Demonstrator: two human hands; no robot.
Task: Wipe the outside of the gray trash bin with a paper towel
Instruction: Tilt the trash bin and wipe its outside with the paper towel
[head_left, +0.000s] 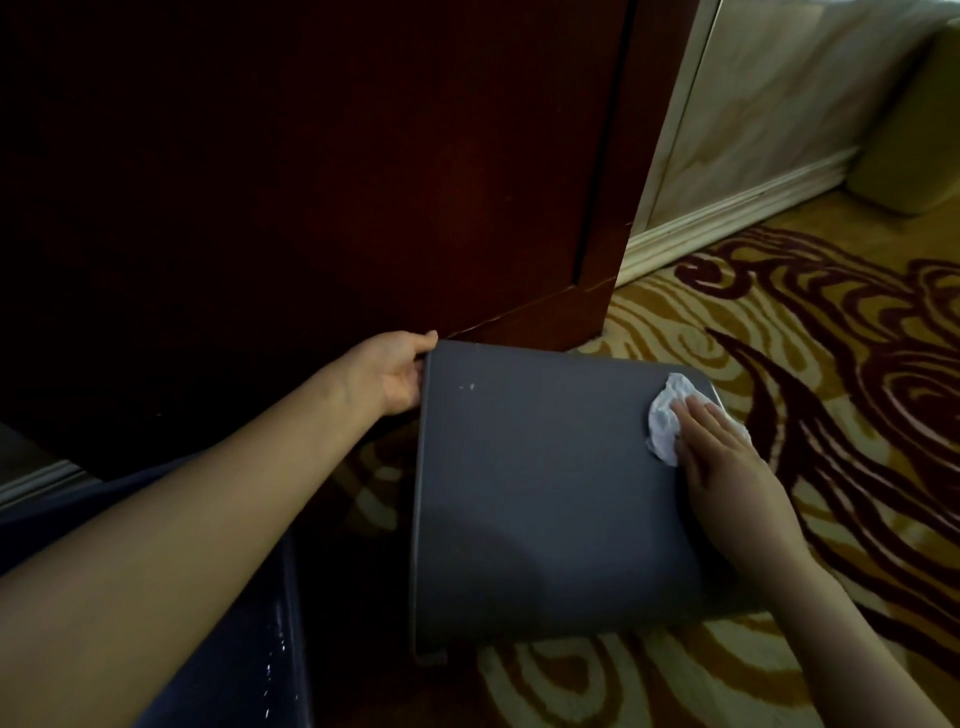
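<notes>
The gray trash bin (545, 493) lies tipped on its side on the carpet, one broad flat wall facing up. My left hand (397, 371) grips the bin's far left corner, fingers curled over the edge. A crumpled white paper towel (665, 415) rests on the wall near its far right corner. My right hand (727, 462) presses flat on the towel, which pokes out beyond the fingertips and on the hand's right side. A few small white specks (466, 386) show on the wall near the left hand.
A dark red wooden door or cabinet (311, 182) stands right behind the bin. Patterned gold and maroon carpet (831, 389) spreads to the right. A pale baseboard (727, 213) and wall run at the back right, with a greenish cushioned piece (909, 130) in the corner.
</notes>
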